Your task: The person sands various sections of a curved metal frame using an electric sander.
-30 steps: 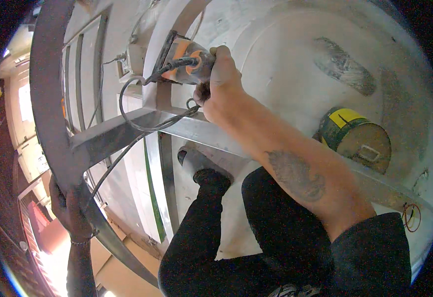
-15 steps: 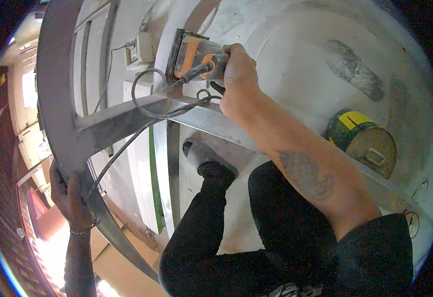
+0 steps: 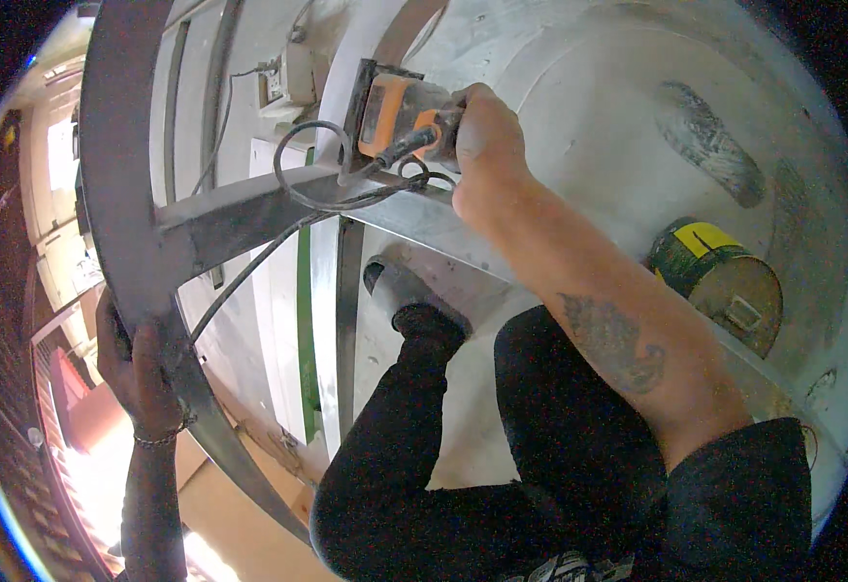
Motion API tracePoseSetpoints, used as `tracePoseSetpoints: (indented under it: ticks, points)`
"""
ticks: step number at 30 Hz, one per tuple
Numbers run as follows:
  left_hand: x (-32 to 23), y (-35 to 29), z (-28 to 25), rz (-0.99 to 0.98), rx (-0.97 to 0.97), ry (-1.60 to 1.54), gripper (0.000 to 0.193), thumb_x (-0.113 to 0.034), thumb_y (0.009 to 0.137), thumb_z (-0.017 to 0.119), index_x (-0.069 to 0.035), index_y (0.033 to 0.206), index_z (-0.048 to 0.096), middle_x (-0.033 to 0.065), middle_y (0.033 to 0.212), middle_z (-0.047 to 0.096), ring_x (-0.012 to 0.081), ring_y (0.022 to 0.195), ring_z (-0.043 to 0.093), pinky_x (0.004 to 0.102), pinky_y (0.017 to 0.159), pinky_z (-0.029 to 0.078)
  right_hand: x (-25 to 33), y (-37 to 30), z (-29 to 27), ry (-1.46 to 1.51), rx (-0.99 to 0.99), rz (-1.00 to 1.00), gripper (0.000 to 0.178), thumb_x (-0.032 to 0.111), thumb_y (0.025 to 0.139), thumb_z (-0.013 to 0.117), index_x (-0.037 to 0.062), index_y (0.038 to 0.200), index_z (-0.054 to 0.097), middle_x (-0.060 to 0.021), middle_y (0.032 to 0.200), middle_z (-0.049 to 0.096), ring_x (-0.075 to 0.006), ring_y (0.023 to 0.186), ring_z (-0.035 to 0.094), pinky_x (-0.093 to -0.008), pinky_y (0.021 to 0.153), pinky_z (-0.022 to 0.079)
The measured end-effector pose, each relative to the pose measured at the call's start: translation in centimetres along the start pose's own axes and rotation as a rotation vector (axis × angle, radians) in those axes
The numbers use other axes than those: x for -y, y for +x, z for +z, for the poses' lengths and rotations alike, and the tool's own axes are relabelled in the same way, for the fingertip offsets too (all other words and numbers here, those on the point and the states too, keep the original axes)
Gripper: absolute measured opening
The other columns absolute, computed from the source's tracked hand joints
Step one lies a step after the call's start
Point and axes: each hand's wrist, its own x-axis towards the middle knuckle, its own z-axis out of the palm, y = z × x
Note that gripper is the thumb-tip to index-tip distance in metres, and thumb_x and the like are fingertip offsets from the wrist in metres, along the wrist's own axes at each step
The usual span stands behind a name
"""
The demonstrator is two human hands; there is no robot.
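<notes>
My right hand [image 3: 490, 131] is closed round the body of an orange and grey power sander [image 3: 400, 107]. The sander is tipped on its side, its flat dark pad facing left against the curved upright of a grey metal frame [image 3: 230, 233]. A black cord [image 3: 249, 272] loops from the tool over the frame's crossbar and runs down toward my left hand. At the lower left, my left hand [image 3: 147, 373] grips the frame's thick curved side bar; some of its fingers are hidden behind the metal.
My foot in a grey shoe [image 3: 400, 291] is on the floor below the crossbar. A dark green can with a yellow label [image 3: 715, 281] lies to the right, behind a long bar. A white socket box [image 3: 288, 82] stands beyond the frame. Brown cardboard [image 3: 230, 509] lies at lower left.
The sander and my right hand have shifted slightly to the right relative to the frame. The whole view has moved a little. My left hand keeps its hold on the bar.
</notes>
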Motion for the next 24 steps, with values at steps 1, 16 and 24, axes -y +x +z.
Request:
tracePoseSetpoints:
  ticks: [1, 16, 24]
  points:
    - [-0.4, 0.0, 0.3, -0.001, 0.002, -0.004, 0.068, -0.037, 0.093, 0.056, 0.012, 0.139, 0.044, 0.0206, 0.130, 0.057, 0.0262, 0.120, 0.054, 0.0377, 0.105, 0.041, -0.2, 0.6, -0.2, -0.002, -0.004, -0.002, 0.022, 0.028, 0.091, 0.047, 0.0112, 0.085, 0.060, -0.0048, 0.086, 0.064, -0.0166, 0.083, 0.062, -0.0403, 0.087, 0.041]
    - [-0.5, -0.1, -0.3, -0.055, -0.042, -0.095, 0.064, -0.033, 0.091, 0.058, 0.010, 0.136, 0.047, 0.0171, 0.124, 0.059, 0.0227, 0.113, 0.056, 0.0359, 0.100, 0.044, 0.9, -1.9, 0.0, 0.030, 0.123, 0.042, 0.015, 0.026, 0.085, 0.055, 0.0129, 0.079, 0.057, -0.0043, 0.078, 0.061, -0.0182, 0.072, 0.061, -0.0345, 0.071, 0.046]
    - [1.0, 0.0, -0.7, -0.075, -0.028, -0.286, 0.061, -0.030, 0.090, 0.060, 0.010, 0.135, 0.047, 0.0166, 0.124, 0.058, 0.0231, 0.113, 0.055, 0.0360, 0.100, 0.043, 1.4, -2.1, -0.1, 0.010, 0.105, 0.036, 0.016, 0.027, 0.085, 0.054, 0.0131, 0.076, 0.057, -0.0048, 0.076, 0.062, -0.0180, 0.068, 0.058, -0.0334, 0.067, 0.045]
